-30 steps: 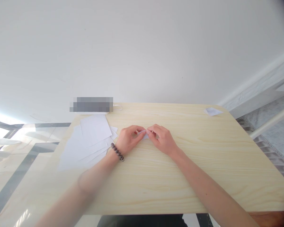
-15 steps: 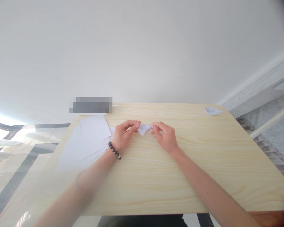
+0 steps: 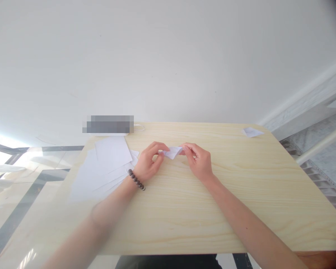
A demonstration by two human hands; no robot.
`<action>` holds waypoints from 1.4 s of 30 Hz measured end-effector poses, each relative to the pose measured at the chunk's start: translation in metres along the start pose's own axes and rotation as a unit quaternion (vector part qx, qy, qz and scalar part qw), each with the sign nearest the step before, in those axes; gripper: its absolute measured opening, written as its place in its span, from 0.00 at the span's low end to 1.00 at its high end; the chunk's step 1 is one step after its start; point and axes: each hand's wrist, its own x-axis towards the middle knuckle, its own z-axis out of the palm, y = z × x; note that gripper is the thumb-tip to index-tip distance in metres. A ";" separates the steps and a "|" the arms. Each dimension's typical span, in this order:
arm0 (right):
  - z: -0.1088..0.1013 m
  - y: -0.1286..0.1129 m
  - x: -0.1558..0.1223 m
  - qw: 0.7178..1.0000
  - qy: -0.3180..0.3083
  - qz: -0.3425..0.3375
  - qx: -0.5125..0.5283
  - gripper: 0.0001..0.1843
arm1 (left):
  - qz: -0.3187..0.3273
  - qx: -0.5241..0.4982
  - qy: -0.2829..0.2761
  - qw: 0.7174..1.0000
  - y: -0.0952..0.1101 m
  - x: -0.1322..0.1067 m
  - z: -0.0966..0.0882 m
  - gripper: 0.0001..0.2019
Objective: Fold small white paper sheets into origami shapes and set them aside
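Note:
A small folded piece of white paper [image 3: 173, 152] hangs just above the light wooden table [image 3: 212, 201], held between both hands. My left hand [image 3: 149, 162], with a dark bead bracelet on its wrist, pinches the paper's left end with thumb and fingertips. My right hand [image 3: 198, 160] pinches its right end the same way. The fingers of both hands are curled in round the paper.
Several loose white sheets [image 3: 106, 164] lie spread on the table's left part, beside my left wrist. Another small folded paper piece [image 3: 251, 131] rests at the far right corner. A blurred-out object [image 3: 109, 125] with a white cable sits at the back edge by the wall.
The hands lifted the folded paper off the table and drew slightly apart, so the paper now shows spread between the fingertips. The right hand shifted a little to the right.

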 end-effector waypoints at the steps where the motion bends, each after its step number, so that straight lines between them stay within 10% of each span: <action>1: 0.000 0.000 0.000 1.000 -0.002 -0.008 -0.008 0.10 | 0.018 0.037 -0.019 0.999 0.002 -0.001 -0.001 0.10; 42: -0.003 0.009 0.003 0.964 -0.107 -0.173 -0.169 0.07 | 0.102 0.161 0.046 0.981 -0.019 -0.001 0.002 0.03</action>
